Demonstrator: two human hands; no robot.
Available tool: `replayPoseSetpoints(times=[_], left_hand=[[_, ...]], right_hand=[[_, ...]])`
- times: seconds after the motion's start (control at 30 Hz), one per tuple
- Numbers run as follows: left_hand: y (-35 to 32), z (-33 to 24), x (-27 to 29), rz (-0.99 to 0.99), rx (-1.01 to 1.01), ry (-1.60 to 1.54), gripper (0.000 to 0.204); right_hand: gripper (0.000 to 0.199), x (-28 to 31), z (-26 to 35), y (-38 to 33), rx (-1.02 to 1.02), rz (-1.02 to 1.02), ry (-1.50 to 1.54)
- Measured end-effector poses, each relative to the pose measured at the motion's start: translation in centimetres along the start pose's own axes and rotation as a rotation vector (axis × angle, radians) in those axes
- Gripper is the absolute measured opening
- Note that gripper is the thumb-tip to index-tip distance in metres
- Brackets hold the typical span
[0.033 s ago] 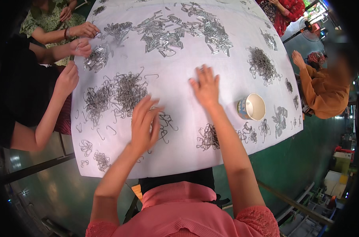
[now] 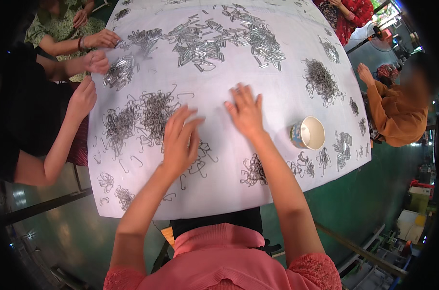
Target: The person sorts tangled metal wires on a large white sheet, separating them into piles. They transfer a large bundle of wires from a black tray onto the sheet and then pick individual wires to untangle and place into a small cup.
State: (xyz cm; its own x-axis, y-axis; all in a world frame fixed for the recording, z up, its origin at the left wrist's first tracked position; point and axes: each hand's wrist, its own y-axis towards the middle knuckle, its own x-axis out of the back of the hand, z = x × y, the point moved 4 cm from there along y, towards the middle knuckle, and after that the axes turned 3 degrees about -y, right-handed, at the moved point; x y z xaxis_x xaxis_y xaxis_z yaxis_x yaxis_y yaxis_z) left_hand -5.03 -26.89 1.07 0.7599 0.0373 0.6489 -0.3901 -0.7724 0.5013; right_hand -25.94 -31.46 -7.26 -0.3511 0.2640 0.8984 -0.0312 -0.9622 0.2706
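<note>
My left hand (image 2: 180,142) is over the white table beside a pile of wire hooks (image 2: 156,113). Its fingers are apart and bent a little, and nothing shows between them. A few loose hooks (image 2: 200,166) lie by its wrist, partly covered. My right hand (image 2: 247,115) rests palm down near the middle of the table, fingers spread, with no hook visible in it. Under my right forearm's left edge sits a small pile of hooks (image 2: 254,170). To the right of that forearm stands a paper cup (image 2: 311,133), tilted in view.
Flat metal clips (image 2: 197,46) lie heaped at the far side. Another hook pile (image 2: 321,82) is at the right. Several small clusters dot the near edge of the table (image 2: 219,200). Co-workers' hands (image 2: 86,92) reach in from the left; a person in orange-brown (image 2: 398,116) sits at right.
My right hand has shifted slightly left and toward me. My left hand has moved a little to the right and up, away from the near edge.
</note>
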Motion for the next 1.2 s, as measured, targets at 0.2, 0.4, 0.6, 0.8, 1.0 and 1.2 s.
replayPoseSetpoints(times=[0.2, 0.4, 0.6, 0.8, 1.0, 1.2], left_hand=[[10.1, 7.0, -8.6, 0.059, 0.084, 0.401, 0.035], [8.0, 7.8, -8.5, 0.241, 0.064, 0.497, 0.040], [7.2, 8.0, -1.5, 0.296, 0.238, 0.447, 0.029], [16.6, 16.0, -8.0, 0.107, 0.294, 0.259, 0.047], [16.2, 14.1, -13.9, 0.261, 0.224, 0.422, 0.052], [11.0, 5.9, -14.9, 0.445, -0.021, 0.171, 0.046]], right_hand=[[0.024, 2.1, 1.2, 5.8, -0.045, -0.266, 0.359], [0.024, 2.1, 0.2, 9.7, -0.122, -0.232, 0.454], [0.030, 0.9, -0.3, 7.1, -0.154, -0.014, 0.458], [0.038, 2.8, 1.7, 4.2, -0.123, 0.082, 0.450], [0.036, 6.5, 0.8, -0.4, -0.202, 0.092, 0.477], [0.034, 8.0, 1.3, -5.1, -0.212, 0.059, 0.375]])
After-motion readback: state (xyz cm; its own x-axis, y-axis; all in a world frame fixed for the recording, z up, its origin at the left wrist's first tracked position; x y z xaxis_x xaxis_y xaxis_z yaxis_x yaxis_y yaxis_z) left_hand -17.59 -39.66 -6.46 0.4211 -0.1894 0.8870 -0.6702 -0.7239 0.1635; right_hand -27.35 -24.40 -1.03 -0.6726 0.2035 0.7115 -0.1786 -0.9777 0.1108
